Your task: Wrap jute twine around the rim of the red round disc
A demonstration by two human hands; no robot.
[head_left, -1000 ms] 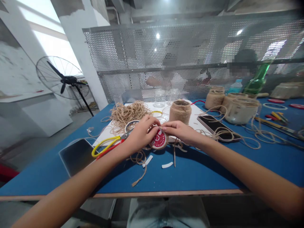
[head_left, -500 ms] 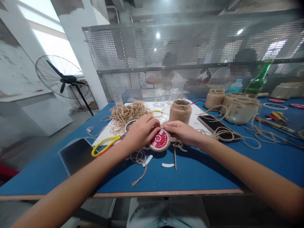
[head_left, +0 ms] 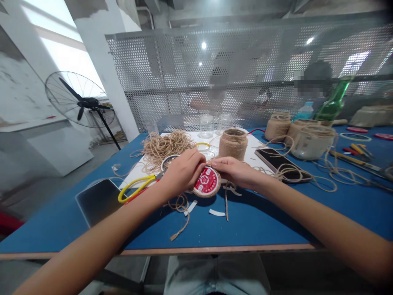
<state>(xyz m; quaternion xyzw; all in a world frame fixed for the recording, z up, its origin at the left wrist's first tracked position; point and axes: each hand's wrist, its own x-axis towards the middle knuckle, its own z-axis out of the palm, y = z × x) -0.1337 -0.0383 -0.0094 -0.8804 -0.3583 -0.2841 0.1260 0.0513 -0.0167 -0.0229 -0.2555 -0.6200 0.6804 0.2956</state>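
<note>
Disc: the flat round red-and-white disc with a twine-covered edge (head_left: pixel 207 181) is tilted up mid-frame, between the two hands; can't tell if its bottom edge touches the table.
Left grip: the left hand (head_left: pixel 186 169) has its fingers closed in a pinch on the disc's upper-left rim.
Right grip: the right hand (head_left: pixel 231 169) is pinched pretty narrow too, fingertips on the top-right rim.
Tabletop: a matte blue tabletop (head_left: pixel 196 241) with a wood-coloured front edge across the lower frame, curved white paper strips (head_left: pixel 217 212) scattered on it.
White sheet: a flat white sheet (head_left: pixel 254 142) mid-frame, with a messy heap of tan twine (head_left: pixel 168 143) and a squat twine-wrapped jar (head_left: pixel 233 148) on it.
Left of frame: yellow-and-red-handled scissors (head_left: pixel 137 186) by the left forearm, next to a dark flat rectangular panel (head_left: pixel 100 203).
Right of frame: a dark phone-shaped slab (head_left: pixel 278 162) under loose twine, then more jars and a green glass bottle (head_left: pixel 334 102).
Screen: a grey perforated metal screen (head_left: pixel 172 53) spans the upper frame, blurry people behind it.
Room: a black wire-cage fan (head_left: pixel 89 102) at upper left, near patchy pale walls (head_left: pixel 101 30) and a super bright window (head_left: pixel 61 49).
</note>
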